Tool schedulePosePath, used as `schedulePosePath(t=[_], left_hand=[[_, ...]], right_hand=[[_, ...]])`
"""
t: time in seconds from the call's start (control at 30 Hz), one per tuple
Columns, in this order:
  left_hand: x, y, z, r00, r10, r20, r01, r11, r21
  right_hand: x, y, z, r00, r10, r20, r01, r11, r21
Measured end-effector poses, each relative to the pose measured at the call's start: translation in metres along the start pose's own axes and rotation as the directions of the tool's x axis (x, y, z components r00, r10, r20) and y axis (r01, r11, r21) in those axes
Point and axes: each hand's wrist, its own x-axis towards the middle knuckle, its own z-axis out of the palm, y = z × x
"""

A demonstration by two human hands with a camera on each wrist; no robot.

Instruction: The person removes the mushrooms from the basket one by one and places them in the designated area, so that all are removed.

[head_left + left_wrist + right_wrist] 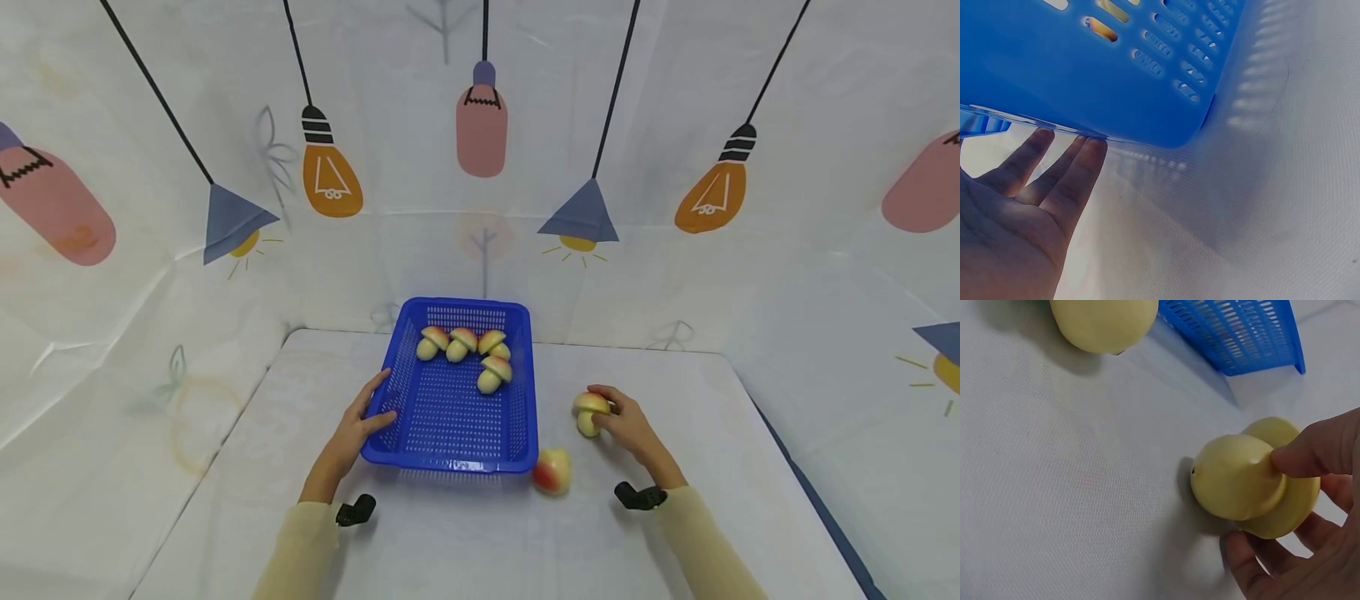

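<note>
My right hand [630, 427] pinches a toy mushroom [589, 410] with a pale stem and a yellow-red cap. In the right wrist view its thumb presses the stem [1235, 478] while the other fingers go round the cap. A blue plastic basket [450, 461] stands in front of me, with several similar mushrooms [461, 343] in its far half. At its left side, my left hand [358, 429] holds the rim, thumb over the inner edge and fingers outside. The left wrist view shows fingertips [1093, 150] against the rim. Another mushroom [552, 472] lies by the basket's near right corner.
A white cloth covers the table [465, 550]. Behind it hangs a pale backdrop [420, 250] printed with lamps and bulbs. Each wrist wears a black device, one on the left [356, 510] and one on the right [641, 497].
</note>
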Motion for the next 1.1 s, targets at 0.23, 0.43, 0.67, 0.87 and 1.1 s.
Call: schedulePosePath(t=[0.23, 0.43, 0.67, 0.87, 1.1], left_hand=[[0.000, 0.000, 0.000, 1.000, 0.001, 0.006, -0.001, 1.000, -0.008], [0.000, 0.000, 0.000, 1.000, 0.000, 0.004, 0.000, 1.000, 0.004], [0.000, 0.001, -0.001, 1.000, -0.001, 0.006, 0.001, 1.000, -0.003], [0.000, 0.001, -0.001, 1.000, -0.002, 0.009, 0.002, 1.000, -0.009], [0.000, 0.001, -0.001, 1.000, 0.001, 0.009, -0.001, 1.000, -0.012]], right_hand=[[-0.003, -0.006, -0.001, 1.000, -0.008, 0.000, 0.008, 1.000, -0.009], [-0.005, -0.008, -0.004, 1.000, -0.021, 0.002, 0.022, 1.000, -0.023], [-0.004, -0.011, -0.008, 0.997, -0.081, -0.002, 0.081, 0.993, -0.084], [-0.008, -0.022, -0.007, 0.972, -0.234, -0.023, 0.221, 0.941, -0.256], [-0.013, -0.037, -0.003, 0.926, -0.377, -0.020, 0.349, 0.876, -0.333]])
